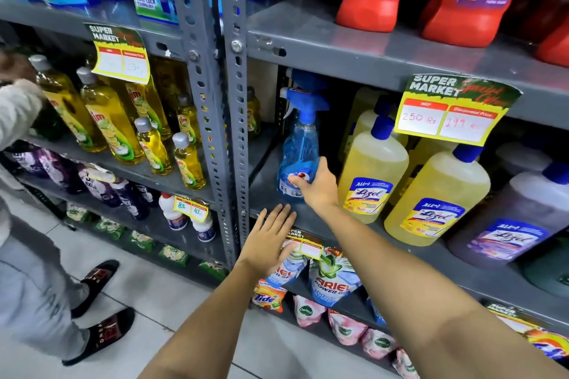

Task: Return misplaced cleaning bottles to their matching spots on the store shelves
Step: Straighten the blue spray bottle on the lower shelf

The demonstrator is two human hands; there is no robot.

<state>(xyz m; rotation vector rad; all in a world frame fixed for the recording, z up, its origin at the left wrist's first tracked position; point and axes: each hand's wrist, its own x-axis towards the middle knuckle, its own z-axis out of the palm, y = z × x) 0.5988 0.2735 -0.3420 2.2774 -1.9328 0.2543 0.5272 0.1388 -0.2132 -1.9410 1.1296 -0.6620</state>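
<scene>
Grey steel shelving (385, 49), white-tiled floor (172, 295)

A yellow paper price tag (452, 109) hangs off the grey metal shelf edge (354, 49); at left, black slide sandals (103, 306) stand on pale floor tiles (154, 295).

A single wide-angle view is given, taken from head height and aimed forward and down at grey metal shelves (354, 40) — seen close, within arm's reach. The floor (172, 295) is caught at lower left (lines bend toward the edges), and both forearms are seen entering from below.
</scene>
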